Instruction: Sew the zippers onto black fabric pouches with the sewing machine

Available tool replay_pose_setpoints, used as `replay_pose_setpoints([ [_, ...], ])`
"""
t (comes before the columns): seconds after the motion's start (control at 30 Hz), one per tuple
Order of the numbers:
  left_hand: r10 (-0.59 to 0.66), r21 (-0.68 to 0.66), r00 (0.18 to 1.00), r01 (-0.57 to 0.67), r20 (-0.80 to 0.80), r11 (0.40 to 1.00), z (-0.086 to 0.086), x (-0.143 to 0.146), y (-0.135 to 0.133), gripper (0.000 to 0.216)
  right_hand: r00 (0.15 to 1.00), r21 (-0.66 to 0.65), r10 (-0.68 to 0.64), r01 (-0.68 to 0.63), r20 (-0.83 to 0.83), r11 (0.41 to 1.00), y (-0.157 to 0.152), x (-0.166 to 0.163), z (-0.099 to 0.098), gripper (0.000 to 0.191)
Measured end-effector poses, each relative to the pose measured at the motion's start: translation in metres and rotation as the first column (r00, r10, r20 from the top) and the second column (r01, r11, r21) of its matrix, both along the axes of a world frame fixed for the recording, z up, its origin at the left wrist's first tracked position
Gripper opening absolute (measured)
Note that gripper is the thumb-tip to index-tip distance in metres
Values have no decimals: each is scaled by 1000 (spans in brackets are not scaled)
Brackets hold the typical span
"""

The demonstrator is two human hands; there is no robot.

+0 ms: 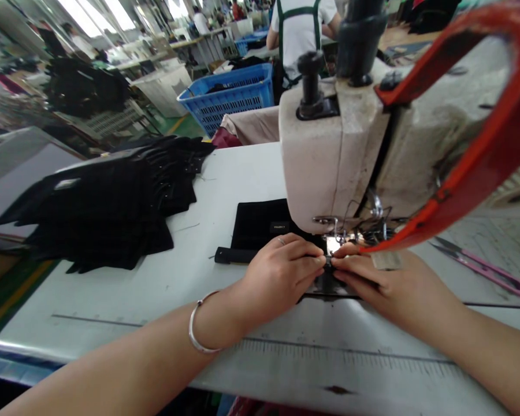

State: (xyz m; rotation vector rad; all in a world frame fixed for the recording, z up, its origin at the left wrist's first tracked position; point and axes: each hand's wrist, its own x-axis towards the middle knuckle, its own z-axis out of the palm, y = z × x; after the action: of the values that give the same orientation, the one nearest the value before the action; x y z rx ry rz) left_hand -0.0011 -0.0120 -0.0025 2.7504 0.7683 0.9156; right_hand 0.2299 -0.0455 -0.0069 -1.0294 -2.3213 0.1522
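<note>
A black fabric piece (260,222) with a small label lies on the white table, its right end under the head of a sewing machine (318,162). My left hand (283,268) is closed, pinching the fabric's near edge just in front of the needle area. From the other side my right hand (372,274) pinches the same edge, its fingertips close to the left ones. Part of the fabric is hidden beneath both hands. A folded black strip (234,255) sticks out to the left of my left hand.
A stack of black fabric pieces (112,196) lies on the table's left. Pink-handled thread snips (489,268) rest at the right. A red guard (472,167) curves over the machine. Behind stand a blue crate (238,95) and a person in a white shirt (301,34).
</note>
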Motion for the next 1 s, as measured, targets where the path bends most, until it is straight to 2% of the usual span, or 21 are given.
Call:
replay_pose_setpoints([
  [0.27, 1, -84, 999, 3, 54, 996, -4, 0, 0, 13, 998, -25, -65, 66, 14, 998, -2, -2, 2, 21],
  [0.6, 19, -77, 1000, -19, 0, 997, -2, 5, 1, 11, 992, -146, -126, 126, 12, 981, 1, -6, 8, 17],
  [0.83, 9, -43, 1000, -8, 20, 999, -3, 6, 7, 14, 989, -166, -146, 149, 30, 975, 5, -4, 2, 16],
  [1.0, 39, -138, 996, -28, 83, 990, -4, 6, 14, 8, 985, -201, -174, 173, 13, 964, 11, -2, -6, 16],
])
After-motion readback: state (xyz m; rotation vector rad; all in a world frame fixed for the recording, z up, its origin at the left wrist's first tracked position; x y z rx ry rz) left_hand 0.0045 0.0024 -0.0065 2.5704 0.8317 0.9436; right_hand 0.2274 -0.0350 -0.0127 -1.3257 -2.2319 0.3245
